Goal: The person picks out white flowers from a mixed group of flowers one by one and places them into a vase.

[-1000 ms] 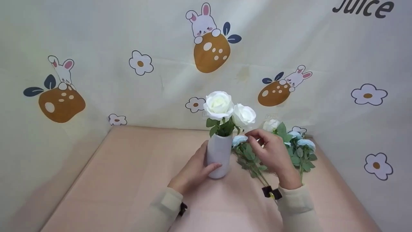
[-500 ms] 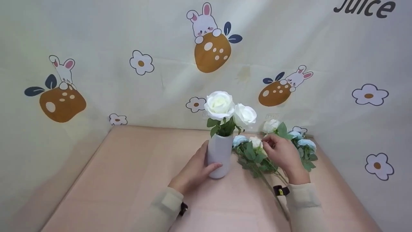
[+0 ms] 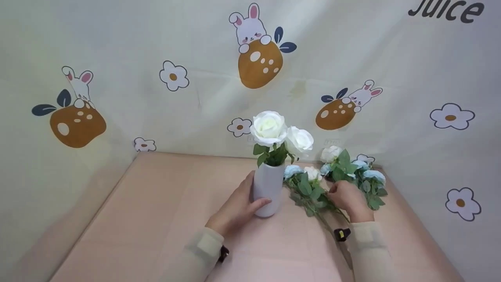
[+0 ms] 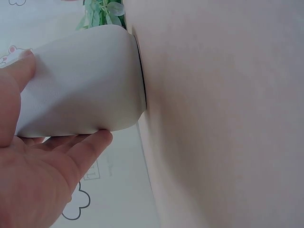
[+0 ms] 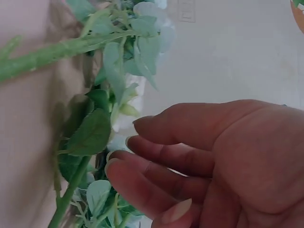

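Observation:
My left hand [image 3: 236,206] grips a plain pale grey vase [image 3: 269,192] low on its side. In the left wrist view, the thumb and fingers lie on opposite sides of the vase [image 4: 90,80]. Two white roses [image 3: 269,128] with green leaves stand in its mouth. My right hand [image 3: 349,200] is over artificial flowers lying on the table to the right, close by a white flower [image 3: 312,173] and its leafy stem. In the right wrist view, the fingertips of that hand [image 5: 232,166] are loosely bent beside green leaves [image 5: 90,133], with nothing between thumb and fingers.
A blue flower [image 3: 292,171] lies beside the vase, its stem pointing toward the front. Farther right is a bunch with another white flower [image 3: 331,154] and blue blooms [image 3: 373,176]. A printed cloth [image 3: 195,102] hangs behind the pinkish table [image 3: 156,219].
My right hand has moved away from the vase mouth, rightward and then down toward the lying stems, uncovering the white flower. The left hand keeps its hold on the vase.

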Motion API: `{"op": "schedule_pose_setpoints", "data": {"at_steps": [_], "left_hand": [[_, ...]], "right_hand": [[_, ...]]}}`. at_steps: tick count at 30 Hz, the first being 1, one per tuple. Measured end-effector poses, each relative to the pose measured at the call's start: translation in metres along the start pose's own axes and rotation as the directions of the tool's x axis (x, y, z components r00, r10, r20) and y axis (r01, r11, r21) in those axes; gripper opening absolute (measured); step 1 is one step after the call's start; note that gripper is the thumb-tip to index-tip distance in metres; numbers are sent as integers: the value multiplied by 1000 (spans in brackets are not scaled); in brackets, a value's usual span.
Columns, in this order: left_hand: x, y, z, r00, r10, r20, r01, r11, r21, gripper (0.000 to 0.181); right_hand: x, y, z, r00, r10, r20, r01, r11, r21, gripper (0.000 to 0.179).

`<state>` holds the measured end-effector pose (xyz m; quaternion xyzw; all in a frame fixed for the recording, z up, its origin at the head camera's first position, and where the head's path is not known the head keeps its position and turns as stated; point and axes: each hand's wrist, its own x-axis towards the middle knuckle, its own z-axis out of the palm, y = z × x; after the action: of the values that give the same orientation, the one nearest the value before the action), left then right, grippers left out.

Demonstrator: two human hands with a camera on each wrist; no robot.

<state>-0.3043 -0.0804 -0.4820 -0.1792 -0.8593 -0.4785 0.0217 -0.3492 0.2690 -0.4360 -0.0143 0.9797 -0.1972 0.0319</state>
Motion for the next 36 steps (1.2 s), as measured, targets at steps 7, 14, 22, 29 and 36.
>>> {"op": "schedule_pose_setpoints", "data": {"at_steps": [7,14,22,29,36], "left_hand": [[-1,0,0,1000,-14,-2,14,1000,3,97],[0,-1,1,999,-34,0,34,999,4,99],[1,-1,0,1000,-12,-2,12,1000,5,96],[2,0,-1,1000,-8,1,8,1000,-2,99],[3,0,1,1000,-23,3,23,1000,4,100]], "right_hand": [[5,6,10,999,-6,40,6,1000,5,21],[6,5,16,999,-18,46,17,999,29,37],[21,21,25,997,-31,76,31,1000,2,39],[7,5,17,995,-14,103,14,1000,-1,46],[5,3,14,998,1,68,0,1000,-17,43]]}}
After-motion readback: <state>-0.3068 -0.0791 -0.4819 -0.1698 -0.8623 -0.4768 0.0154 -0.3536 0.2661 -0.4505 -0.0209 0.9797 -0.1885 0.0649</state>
